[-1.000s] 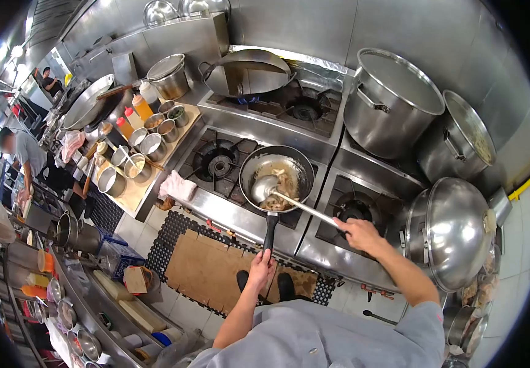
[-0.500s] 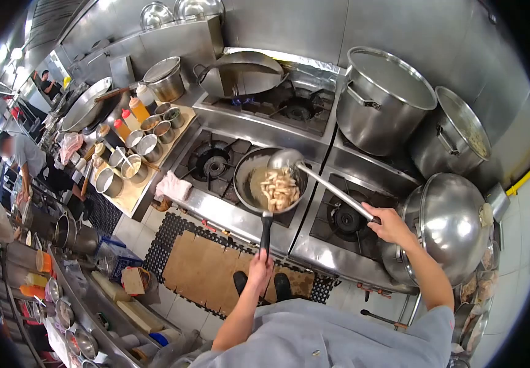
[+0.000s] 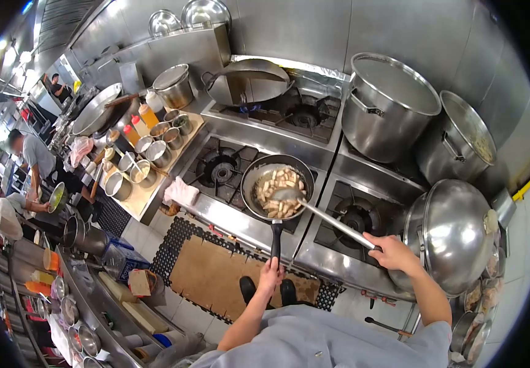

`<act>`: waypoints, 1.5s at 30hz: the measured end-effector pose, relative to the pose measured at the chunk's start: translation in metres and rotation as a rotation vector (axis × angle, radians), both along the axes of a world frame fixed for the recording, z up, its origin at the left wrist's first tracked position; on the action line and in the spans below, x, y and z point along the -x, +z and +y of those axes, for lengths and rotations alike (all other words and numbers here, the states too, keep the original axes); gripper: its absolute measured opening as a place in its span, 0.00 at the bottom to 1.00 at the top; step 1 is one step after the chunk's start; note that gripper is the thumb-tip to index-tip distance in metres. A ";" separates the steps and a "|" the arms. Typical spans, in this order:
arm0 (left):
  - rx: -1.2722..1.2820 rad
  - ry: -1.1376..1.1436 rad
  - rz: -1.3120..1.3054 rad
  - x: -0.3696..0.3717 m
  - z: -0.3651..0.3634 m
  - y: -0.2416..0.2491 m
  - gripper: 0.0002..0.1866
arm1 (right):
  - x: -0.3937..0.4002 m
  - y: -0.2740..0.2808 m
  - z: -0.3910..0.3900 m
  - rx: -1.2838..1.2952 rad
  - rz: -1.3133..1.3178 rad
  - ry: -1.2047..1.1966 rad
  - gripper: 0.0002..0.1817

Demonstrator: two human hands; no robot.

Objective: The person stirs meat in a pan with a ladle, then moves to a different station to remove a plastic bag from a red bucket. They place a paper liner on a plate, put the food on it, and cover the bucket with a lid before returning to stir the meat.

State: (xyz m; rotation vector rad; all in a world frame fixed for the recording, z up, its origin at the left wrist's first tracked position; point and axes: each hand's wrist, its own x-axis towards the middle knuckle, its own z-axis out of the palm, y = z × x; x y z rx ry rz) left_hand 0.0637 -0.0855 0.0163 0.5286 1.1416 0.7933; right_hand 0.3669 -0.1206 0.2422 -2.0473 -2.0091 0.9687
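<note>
My left hand [image 3: 270, 273] is wrapped round the black handle of a frying pan [image 3: 251, 195], which sits over a stove burner. Pale, lightly browned chunks of food [image 3: 282, 179] are spread across the pan's bottom; their kind I cannot make out. In my right hand [image 3: 394, 252] is the dark end of a long metal ladle [image 3: 337, 224]. Its bowl rests among the chunks near the right side of the pan. Both hands are closed on their handles.
Large stockpots [image 3: 389, 92] stand behind on the right. A big domed lid [image 3: 461, 230] is beside my right arm. Metal containers and squeeze bottles [image 3: 148, 115] line a board on the left. A pink cloth [image 3: 181, 192] lies at the stove edge. A co-worker [image 3: 34, 156] bends at far left.
The ladle's bowl has come down from the pan's upper rim into the food. The chunks, heaped before, are now spread out. A green-filled bowl has appeared by the co-workers at left.
</note>
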 end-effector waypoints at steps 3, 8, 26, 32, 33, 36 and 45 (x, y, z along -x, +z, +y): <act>0.023 0.028 -0.029 0.005 0.011 -0.009 0.13 | 0.002 -0.001 0.013 0.071 -0.085 0.025 0.27; 0.023 -0.012 -0.026 0.005 0.020 -0.011 0.14 | 0.009 -0.071 0.037 -0.096 -0.055 0.002 0.26; 0.574 0.350 0.653 0.305 -0.227 -0.189 0.19 | 0.158 -0.208 0.012 -0.033 1.069 -0.714 0.29; 0.466 0.326 0.561 0.369 -0.224 -0.176 0.17 | 0.165 -0.237 0.045 0.089 1.159 -0.835 0.10; 0.466 0.348 0.546 0.383 -0.221 -0.177 0.17 | 0.153 -0.256 0.051 0.007 1.042 -0.759 0.10; 0.392 0.378 0.572 0.416 -0.229 -0.176 0.15 | 0.120 -0.265 0.079 -0.530 0.160 -0.386 0.15; 0.325 0.233 0.803 0.458 -0.269 -0.200 0.20 | 0.413 -0.141 0.061 -0.238 0.695 0.205 0.14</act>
